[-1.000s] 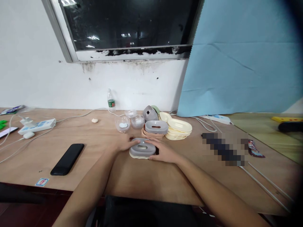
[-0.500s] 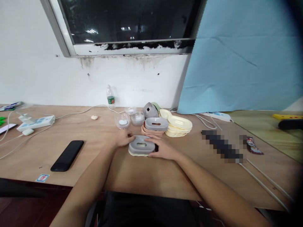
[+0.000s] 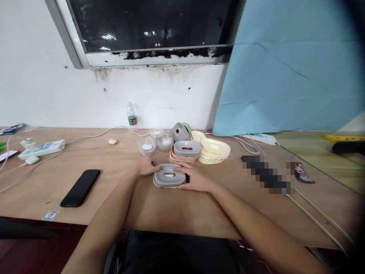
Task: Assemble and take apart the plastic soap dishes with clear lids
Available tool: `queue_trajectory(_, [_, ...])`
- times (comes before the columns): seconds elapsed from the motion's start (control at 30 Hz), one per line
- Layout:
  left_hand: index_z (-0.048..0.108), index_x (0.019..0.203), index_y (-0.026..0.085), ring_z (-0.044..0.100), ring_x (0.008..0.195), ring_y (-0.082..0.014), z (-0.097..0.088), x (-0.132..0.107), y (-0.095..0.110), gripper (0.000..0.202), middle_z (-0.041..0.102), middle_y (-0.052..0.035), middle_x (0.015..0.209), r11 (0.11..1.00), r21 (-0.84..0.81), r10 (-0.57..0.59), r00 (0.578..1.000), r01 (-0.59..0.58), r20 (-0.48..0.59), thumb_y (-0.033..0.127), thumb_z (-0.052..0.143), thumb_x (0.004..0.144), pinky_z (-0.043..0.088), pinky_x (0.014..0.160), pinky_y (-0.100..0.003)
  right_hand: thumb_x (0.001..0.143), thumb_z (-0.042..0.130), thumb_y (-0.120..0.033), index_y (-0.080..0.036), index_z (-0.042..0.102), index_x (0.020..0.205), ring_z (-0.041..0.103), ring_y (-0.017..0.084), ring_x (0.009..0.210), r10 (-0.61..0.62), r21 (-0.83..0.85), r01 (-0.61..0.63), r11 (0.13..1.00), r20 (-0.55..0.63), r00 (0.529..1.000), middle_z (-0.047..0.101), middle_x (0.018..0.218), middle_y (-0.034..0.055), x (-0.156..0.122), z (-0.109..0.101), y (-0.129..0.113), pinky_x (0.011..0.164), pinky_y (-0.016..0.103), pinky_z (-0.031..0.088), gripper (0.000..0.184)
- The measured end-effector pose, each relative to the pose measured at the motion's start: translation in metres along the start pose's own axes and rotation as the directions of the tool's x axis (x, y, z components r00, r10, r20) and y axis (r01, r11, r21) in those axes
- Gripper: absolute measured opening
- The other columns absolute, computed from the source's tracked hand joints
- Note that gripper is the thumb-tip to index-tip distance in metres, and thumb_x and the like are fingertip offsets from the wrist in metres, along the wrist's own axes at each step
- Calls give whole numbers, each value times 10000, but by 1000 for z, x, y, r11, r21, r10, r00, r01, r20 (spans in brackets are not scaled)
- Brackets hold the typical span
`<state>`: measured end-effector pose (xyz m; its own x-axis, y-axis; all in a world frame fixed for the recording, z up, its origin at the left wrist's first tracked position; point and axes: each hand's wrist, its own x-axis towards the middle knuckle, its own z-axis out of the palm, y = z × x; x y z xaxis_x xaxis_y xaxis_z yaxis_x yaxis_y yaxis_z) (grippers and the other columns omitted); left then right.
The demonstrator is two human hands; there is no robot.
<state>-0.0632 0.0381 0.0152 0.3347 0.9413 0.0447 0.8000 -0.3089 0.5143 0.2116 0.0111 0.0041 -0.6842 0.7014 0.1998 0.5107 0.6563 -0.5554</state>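
On the table in front of me lies a grey oval plastic dish (image 3: pixel 174 180) with a slot through its middle, seated on a cream piece whose thin edge shows beneath it. My left hand (image 3: pixel 146 166) holds its back left edge, fingers curled and partly hidden. At the right end, my right hand (image 3: pixel 194 178) grips it with the fingers on top and the thumb low at the side. Just behind is another grey slotted dish (image 3: pixel 194 152), resting in peach-coloured dishes (image 3: pixel 184 158). A stack of cream dishes (image 3: pixel 215 156) stands to its right.
Clear plastic containers (image 3: pixel 146 146), a grey round object (image 3: pixel 179 132) and a bottle (image 3: pixel 132 116) stand toward the wall. A black phone (image 3: pixel 80 188) lies left of my forearm. Power strips (image 3: pixel 42 148) and cables lie at both sides; a snack wrapper (image 3: pixel 303 173) is far right.
The grey dish has tilted or shifted slightly on the cream piece, and less cream edge shows in front. Both hands keep their hold. The whole view has moved a little.
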Motion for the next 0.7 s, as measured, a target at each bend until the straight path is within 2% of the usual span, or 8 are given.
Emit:
queue_trajectory(0.1, [611, 683, 180, 508, 566, -125, 3, 3, -5, 524, 593, 5, 622, 1000, 4, -8, 1000, 8, 5, 696, 532, 720, 325, 501, -239, 624, 781, -516, -310, 494, 1357, 356, 323, 1352, 4, 2, -4, 1000, -5, 1000, 364, 1494, 65, 0, 1, 1, 1105, 492, 294, 813])
queue_trajectory(0.23, [549, 598, 182, 458, 520, -114, 8, 5, -8, 562, 522, 22, 546, 999, 32, -28, 1000, 28, -1, 734, 532, 698, 296, 479, -242, 603, 782, -562, -297, 444, 1394, 364, 321, 1347, 8, 17, -8, 1000, 9, 1000, 377, 1486, 78, 0, 2, 2, 1099, 495, 304, 901])
queue_trajectory(0.37, [505, 558, 181, 428, 500, -103, 11, 5, -8, 570, 491, 28, 523, 1000, 4, 2, 1000, -2, -11, 723, 501, 735, 278, 469, -244, 646, 740, -599, -294, 437, 1400, 378, 320, 1338, 5, 40, -5, 999, -6, 1000, 409, 1469, 76, 0, -1, 2, 1096, 495, 311, 868])
queue_trajectory(0.57, [552, 597, 177, 465, 524, -113, 18, 7, -14, 558, 525, 20, 548, 999, 18, 30, 996, -28, -87, 703, 489, 772, 309, 490, -245, 653, 718, -627, -272, 443, 1402, 385, 332, 1333, 30, 16, -30, 999, -16, 999, 418, 1463, 92, 1, 0, 4, 1097, 510, 306, 873])
queue_trajectory(0.63, [595, 649, 178, 504, 556, -126, 19, 9, -16, 526, 554, 8, 578, 999, 33, 35, 987, -31, -158, 673, 494, 796, 352, 520, -247, 652, 720, -626, -279, 435, 1407, 384, 333, 1334, 35, 16, -34, 999, -25, 999, 414, 1466, 89, 2, 1, 6, 1098, 514, 303, 879])
queue_trajectory(0.7, [651, 781, 185, 569, 653, -147, 16, 10, -18, 453, 619, -21, 702, 998, 53, 55, 948, -41, -314, 611, 505, 830, 419, 598, -256, 651, 720, -625, -281, 431, 1409, 384, 333, 1334, 33, 17, -33, 999, -30, 999, 415, 1466, 88, 2, 2, 7, 1099, 513, 302, 881])
